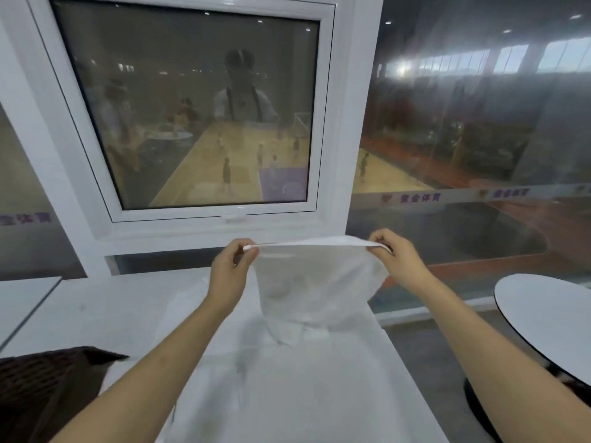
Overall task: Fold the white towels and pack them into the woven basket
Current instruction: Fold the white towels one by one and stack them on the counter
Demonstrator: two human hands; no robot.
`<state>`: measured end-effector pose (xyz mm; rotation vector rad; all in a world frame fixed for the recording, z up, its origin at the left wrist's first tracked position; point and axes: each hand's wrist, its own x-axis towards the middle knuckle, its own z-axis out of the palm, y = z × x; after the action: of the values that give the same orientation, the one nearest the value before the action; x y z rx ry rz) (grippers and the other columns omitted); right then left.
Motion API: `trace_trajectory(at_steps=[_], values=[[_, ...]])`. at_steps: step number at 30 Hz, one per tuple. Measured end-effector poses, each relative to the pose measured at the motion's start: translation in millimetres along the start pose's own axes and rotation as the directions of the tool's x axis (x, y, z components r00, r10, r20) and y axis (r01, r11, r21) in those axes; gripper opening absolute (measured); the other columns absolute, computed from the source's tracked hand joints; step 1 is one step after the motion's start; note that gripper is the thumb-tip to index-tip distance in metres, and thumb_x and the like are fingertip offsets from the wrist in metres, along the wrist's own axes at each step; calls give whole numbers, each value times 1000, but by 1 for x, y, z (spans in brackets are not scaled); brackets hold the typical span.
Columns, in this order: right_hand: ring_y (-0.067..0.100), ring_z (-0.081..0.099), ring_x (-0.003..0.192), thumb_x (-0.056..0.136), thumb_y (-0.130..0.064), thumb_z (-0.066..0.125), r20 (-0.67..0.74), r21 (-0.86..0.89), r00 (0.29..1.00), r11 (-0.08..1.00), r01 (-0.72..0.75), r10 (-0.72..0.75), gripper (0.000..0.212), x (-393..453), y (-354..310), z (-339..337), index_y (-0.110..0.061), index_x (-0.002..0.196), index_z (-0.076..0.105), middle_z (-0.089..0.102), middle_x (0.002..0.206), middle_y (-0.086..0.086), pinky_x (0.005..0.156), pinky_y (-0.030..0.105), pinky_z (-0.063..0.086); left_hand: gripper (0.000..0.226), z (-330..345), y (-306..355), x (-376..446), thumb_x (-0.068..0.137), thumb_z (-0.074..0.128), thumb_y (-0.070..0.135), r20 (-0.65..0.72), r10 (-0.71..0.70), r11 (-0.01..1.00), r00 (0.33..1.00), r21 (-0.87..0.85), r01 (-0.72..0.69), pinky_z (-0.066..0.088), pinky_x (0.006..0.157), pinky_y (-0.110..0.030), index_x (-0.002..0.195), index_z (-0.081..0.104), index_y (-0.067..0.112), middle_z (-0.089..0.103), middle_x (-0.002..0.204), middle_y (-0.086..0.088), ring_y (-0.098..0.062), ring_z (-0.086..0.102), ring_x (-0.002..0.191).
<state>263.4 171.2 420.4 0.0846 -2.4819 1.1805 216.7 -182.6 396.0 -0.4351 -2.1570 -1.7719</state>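
White towel held up by top corners, hanging limp, bottom crumpled on white surface. One corner pinched by left hand, other by right hand. Dark woven basket at left.

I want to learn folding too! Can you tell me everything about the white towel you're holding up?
The white towel looks thin, soft and a bit see-through. It is held up over the white table, top edge stretched level. The left hand pinches one top corner, the right hand the other. It hangs creased, and its bottom end reaches the table.
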Motion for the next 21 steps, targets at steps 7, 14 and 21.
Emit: trace_trajectory(at_steps=[7, 14, 21], values=[[9, 51, 72, 96, -15, 69, 143, -17, 985, 996, -92, 93, 18, -115, 61, 14, -28, 86, 63, 64, 80, 1, 66, 32, 40, 10, 10, -19, -123, 100, 62, 17, 25, -125, 992, 992, 31, 124, 46, 75, -10, 92, 68, 20, 70, 94, 9, -5, 63, 88], [14, 54, 78, 98, -16, 66, 312, -23, 943, 993, -118, 119, 14, -226, 103, -2, -25, 88, 61, 64, 86, -6, 72, 28, 41, 11, 37, -34, -251, 101, 61, 19, 79, -272, 962, 959, 56, 269, 47, 78, -21, 93, 69, 16, 70, 95, 4, -10, 62, 88], [5, 49, 73, 101, -20, 62, 412, -30, 887, 976, -214, 207, 12, -319, 135, -13, -22, 90, 59, 61, 85, -8, 68, 19, 38, 11, 58, -41, -348, 100, 61, 16, 83, -376, 922, 923, 127, 365, 45, 77, -31, 92, 69, 17, 68, 88, 2, -14, 59, 81]])
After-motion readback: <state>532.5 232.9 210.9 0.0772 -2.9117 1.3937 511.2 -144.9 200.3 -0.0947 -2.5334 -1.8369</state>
